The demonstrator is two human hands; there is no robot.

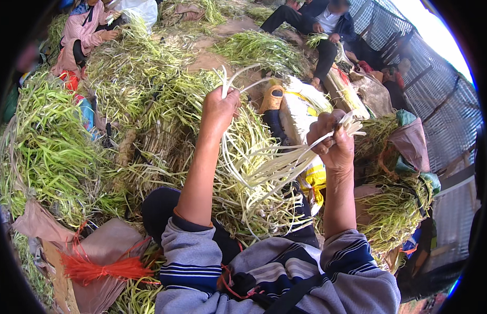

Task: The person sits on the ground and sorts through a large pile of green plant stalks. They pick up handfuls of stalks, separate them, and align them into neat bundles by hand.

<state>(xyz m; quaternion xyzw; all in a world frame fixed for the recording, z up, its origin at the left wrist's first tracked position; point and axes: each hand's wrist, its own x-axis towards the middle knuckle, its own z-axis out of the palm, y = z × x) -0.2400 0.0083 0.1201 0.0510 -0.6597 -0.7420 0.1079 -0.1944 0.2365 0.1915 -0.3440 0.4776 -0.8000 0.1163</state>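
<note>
My left hand (224, 103) is raised in front of me and pinches a few thin pale vegetable stalks, whose ends stick up past the fingers. To the right, my right hand (333, 137) grips a bunch of whitish stalks (288, 159). Their cut-looking ends jut out beyond my thumb, and the long limp parts trail leftward and down. Below both hands, a loose heap of yellow-green stalks (263, 196) lies across my lap and legs. Near my right hand stands a white bundle of stalks (296, 114), with a yellow-and-white plastic bag (316, 178) under it.
Green stalks (51, 149) are piled at left. Red plastic ties (104, 271) lie on brown sheeting at lower left. A tied bundle (396, 212) is at right. Two people (86, 35) (326, 27) sit farther back handling stalks. Mesh sheeting (443, 94) walls the right side.
</note>
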